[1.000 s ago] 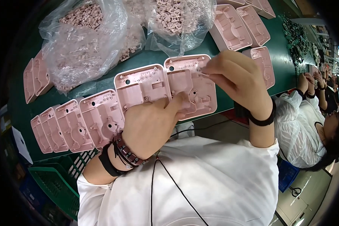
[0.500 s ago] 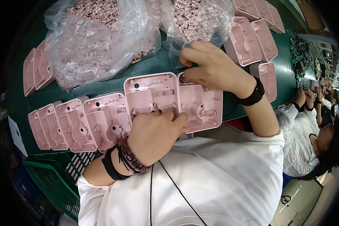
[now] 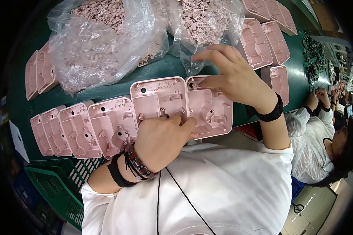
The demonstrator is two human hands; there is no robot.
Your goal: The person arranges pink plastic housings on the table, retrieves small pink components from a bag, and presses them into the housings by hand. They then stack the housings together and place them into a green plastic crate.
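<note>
A row of pink plastic housings runs along the table in front of me. My left hand (image 3: pixel 162 137) is bent over the near part of a tall housing (image 3: pixel 161 103), its fingers curled at the wall shared with the rightmost housing (image 3: pixel 202 100). Above that rightmost housing's far edge is my right hand (image 3: pixel 239 76), its thumb and index finger spread apart with nothing visible between them. The thumb reaches over the far left corner, by a round hole (image 3: pixel 191 84). My left fingertips are partly hidden.
Clear plastic bags (image 3: pixel 94 51) of small pink parts lie at the back, another bag (image 3: pixel 202 23) beside them. More housings (image 3: pixel 256 43) stand right and far left. A green basket (image 3: pixel 53 192) sits below the table's edge. Another person (image 3: pixel 312 141) works at the right.
My right hand has lifted and shifted slightly right, its thumb and index finger opening from a pinch at the rightmost housing's far corner. My left hand stays in place.
</note>
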